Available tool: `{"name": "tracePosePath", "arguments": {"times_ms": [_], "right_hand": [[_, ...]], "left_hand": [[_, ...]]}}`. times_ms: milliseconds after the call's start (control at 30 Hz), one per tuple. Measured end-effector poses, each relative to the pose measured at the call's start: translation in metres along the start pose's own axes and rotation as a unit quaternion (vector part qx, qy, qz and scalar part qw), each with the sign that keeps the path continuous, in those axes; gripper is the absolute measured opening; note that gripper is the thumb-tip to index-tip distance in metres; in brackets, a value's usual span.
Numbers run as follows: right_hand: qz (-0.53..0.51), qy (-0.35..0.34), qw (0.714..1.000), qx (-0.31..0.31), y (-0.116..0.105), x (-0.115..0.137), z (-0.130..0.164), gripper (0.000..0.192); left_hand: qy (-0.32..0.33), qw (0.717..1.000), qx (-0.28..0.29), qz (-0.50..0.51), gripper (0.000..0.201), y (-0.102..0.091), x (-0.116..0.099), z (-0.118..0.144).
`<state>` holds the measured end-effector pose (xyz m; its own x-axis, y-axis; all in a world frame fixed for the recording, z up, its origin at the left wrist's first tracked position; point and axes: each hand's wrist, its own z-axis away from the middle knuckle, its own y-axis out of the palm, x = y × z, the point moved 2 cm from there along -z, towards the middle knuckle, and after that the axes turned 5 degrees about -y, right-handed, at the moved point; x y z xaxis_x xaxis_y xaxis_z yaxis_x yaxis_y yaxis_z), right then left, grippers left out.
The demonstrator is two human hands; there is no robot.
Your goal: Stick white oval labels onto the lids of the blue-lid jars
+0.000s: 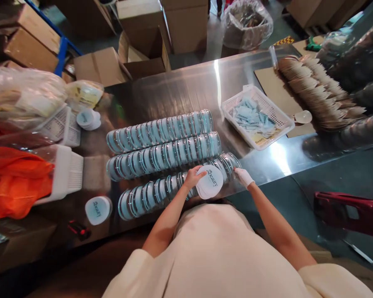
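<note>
**Holding a Stack of Round Cards (210,182) at the Near Row of Containers (149,196)**

Found the left hand (193,178) with fingers clamped on the left edge of the card stack, thumb across the face, dark lettering turned up toward the head camera. Located this stack over the right-hand part of the near row, partly hiding the containers beneath; unable to tell whether touching them.

Found the right hand (244,177), gloved in white, at the right end of the near row, with fingers at the last container. Unable to tell whether closed on its rim or merely resting against it.

Judged as the step in hand: matching cards to containers along this row. Judged as called for next: steadying the end container on the right while separating a single card from the stack on the left, without disturbing the line.

Noted behind, on the counter (174,93), a middle row (164,155) and a far row (160,130), both laid sideways and roughly parallel.

Noted farther out: a loose card pile (97,210) to the left, near a red-and-black tool (79,229); to the right, a white basket (272,111) containing sachets (250,115).
</note>
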<state>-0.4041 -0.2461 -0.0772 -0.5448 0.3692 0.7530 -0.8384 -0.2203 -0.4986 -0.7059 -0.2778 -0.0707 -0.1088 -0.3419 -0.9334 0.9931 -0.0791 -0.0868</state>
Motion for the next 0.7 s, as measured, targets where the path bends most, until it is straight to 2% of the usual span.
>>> {"name": "tracePosePath", "arguments": {"times_ms": [100,200,300,367,400,467,533,600,700], "right_hand": [[-0.058,0.037,0.997,-0.028,0.013,0.007,0.003,0.042],[-0.101,0.051,0.992,-0.049,0.026,0.01,0.012,0.052],[-0.094,0.063,0.993,-0.019,0.024,0.01,0.023,0.068],[-0.033,0.069,0.997,0.005,0.015,0.015,0.029,0.063],[0.024,0.061,0.998,-0.006,0.009,0.02,0.032,0.055],[0.141,0.013,0.986,-0.088,-0.001,0.034,0.039,0.04],[0.202,-0.051,0.965,-0.159,0.0,0.05,0.05,0.034],[0.161,-0.09,0.973,-0.136,0.013,0.061,0.061,0.035],[0.067,-0.089,0.992,-0.055,0.031,0.065,0.073,0.026]], "left_hand": [[0.005,1.0,0.01,-0.004,0.05,0.0,0.001,-0.001],[0.006,1.0,0.004,0.001,0.05,0.0,0.001,-0.002],[0.016,1.0,0.006,-0.003,0.048,0.001,0.002,-0.002],[0.024,1.0,0.002,-0.008,0.047,0.002,0.002,-0.002],[0.025,1.0,-0.001,-0.008,0.046,0.002,0.002,-0.003],[0.024,1.0,-0.006,-0.002,0.046,0.001,0.0,-0.003],[0.013,1.0,-0.011,0.011,0.046,0.001,-0.004,-0.004],[-0.005,0.999,-0.006,0.032,0.048,0.002,-0.01,-0.002],[-0.036,0.998,0.023,0.047,0.049,0.0,-0.016,0.005]]}}
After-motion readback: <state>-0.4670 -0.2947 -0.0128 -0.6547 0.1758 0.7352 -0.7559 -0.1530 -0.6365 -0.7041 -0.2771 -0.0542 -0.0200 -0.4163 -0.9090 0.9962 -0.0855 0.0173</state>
